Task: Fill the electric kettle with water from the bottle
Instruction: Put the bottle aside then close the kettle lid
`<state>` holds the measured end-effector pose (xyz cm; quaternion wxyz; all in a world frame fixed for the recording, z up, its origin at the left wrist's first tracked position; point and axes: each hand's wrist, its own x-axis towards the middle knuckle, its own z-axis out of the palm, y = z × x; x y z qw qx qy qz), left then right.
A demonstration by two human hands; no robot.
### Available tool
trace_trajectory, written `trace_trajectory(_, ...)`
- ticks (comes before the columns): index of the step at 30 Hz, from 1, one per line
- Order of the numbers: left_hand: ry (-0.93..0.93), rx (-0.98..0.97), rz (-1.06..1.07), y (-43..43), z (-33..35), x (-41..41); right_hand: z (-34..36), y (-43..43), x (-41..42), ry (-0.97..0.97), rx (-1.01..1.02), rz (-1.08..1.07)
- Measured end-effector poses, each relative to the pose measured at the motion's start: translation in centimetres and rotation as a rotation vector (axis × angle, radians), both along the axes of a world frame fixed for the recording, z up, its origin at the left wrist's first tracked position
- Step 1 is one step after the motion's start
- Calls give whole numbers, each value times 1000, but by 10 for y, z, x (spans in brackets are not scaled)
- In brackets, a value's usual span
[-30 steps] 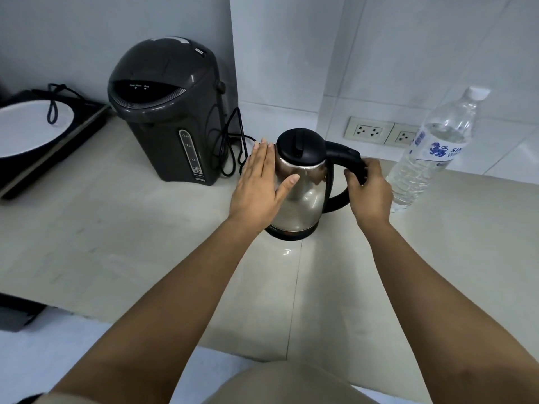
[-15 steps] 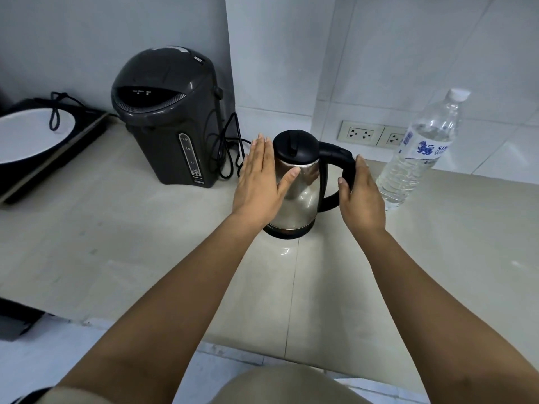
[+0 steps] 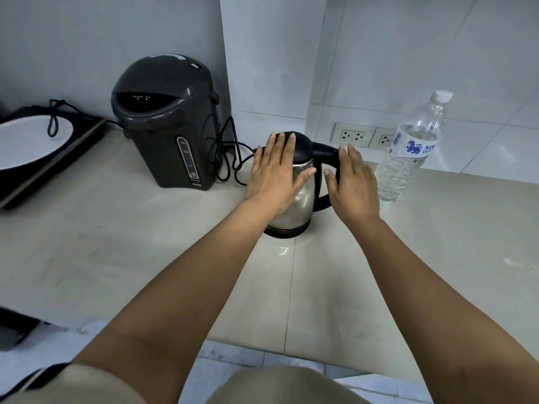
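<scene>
Overhead, a head-worn camera looks down on a pale, tiled worktop that meets a grey-white wall at its back edge. Two bare forearms reach in from the near edge.

A large dark grey hot-water dispenser stands at the back edge, left of centre, with a water-level gauge on its front. Its black cord lies in loops on the worktop just to its right. At the left edge sits a flat black appliance with a round white dish on it.

A clear plastic water bottle stands upright near the back edge, right of centre. Its white cap is on, it has a blue-and-white label, and it is mostly full.

The electric kettle, steel with a black lid and base, stands between the dispenser and the bottle, near the back edge. Its lid is down and its black handle points right, toward the bottle.

The left hand lies flat against the kettle's left side, fingers straight and reaching up to the lid, thumb across the steel. The right hand is open with straight fingers at the handle. Whether it touches the handle cannot be told.

Two white wall sockets sit behind the kettle.
</scene>
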<state>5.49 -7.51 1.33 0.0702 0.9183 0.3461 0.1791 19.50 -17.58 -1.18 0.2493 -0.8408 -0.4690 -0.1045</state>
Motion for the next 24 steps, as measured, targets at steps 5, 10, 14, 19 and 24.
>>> trace_trajectory(5,17,21,-6,3,-1,-1,1,1,1,-30,-67,-54)
trace_trajectory(10,25,21,-7,3,-2,-1,0,1,0,-13,-90,-72)
trace_trajectory(14,27,26,-11,4,-3,-2,0,-1,2,45,-102,-81)
trace_trajectory(19,40,11,-14,4,-2,-2,-3,-6,4,11,-153,-75)
trace_trajectory(24,57,-2,-21,6,-2,-3,-3,-8,2,35,-169,-70)
